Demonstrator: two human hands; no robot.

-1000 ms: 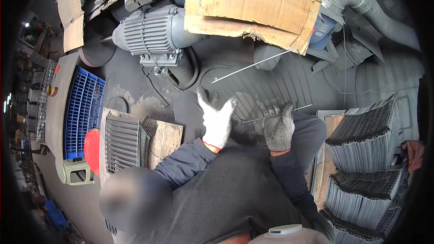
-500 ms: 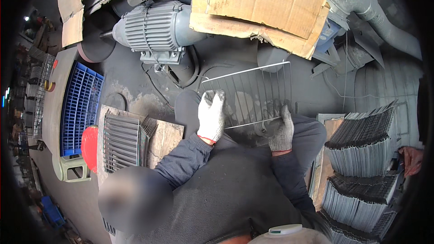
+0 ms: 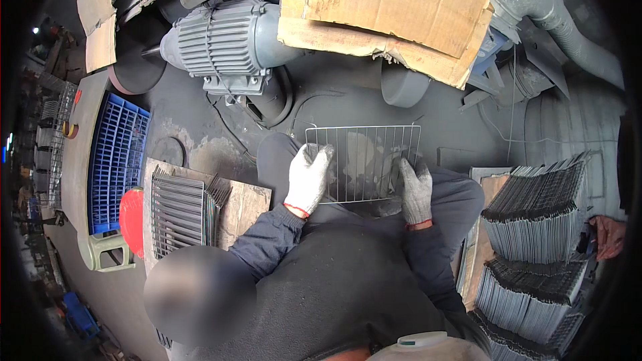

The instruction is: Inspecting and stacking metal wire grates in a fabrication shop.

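Now both gloved hands, left (image 3: 308,178) and right (image 3: 416,190), gripping wire rack (image 3: 364,160)

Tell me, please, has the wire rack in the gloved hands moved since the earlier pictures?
Yes. The wire rack now lies flat, face up, across the lap, between the left hand and right hand. Earlier it was edge-on and tilted, below the grey motor.

rack's near edge behind hands (image 3: 307,177)

Single head fisheye, looking steeply down, close over lap
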